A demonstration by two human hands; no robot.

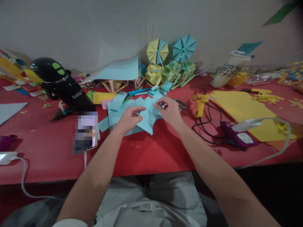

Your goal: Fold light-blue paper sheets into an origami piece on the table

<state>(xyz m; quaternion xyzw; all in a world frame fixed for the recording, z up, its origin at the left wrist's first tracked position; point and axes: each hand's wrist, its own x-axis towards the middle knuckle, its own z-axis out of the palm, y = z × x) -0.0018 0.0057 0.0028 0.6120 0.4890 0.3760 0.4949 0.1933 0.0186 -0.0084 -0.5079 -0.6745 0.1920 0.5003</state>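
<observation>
Pixelation is blurring the phone [85, 131]; the right hand [169, 110] is hiding part of the scissors [182, 105]; the bottom edge is cutting off 2 arms [204, 153].

Craft workspace: red table [149, 157] with glue gun [200, 106], blue paper [148, 117], folded paper models [184, 49]

The sleeve [69, 223] is white, the trousers [175, 194] pale grey.

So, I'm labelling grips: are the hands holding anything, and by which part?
The left hand holds nothing visible, its thumb and fingers apart over blue papers. The right hand has fingertips at those papers; whether it pinches one cannot be told.
</observation>
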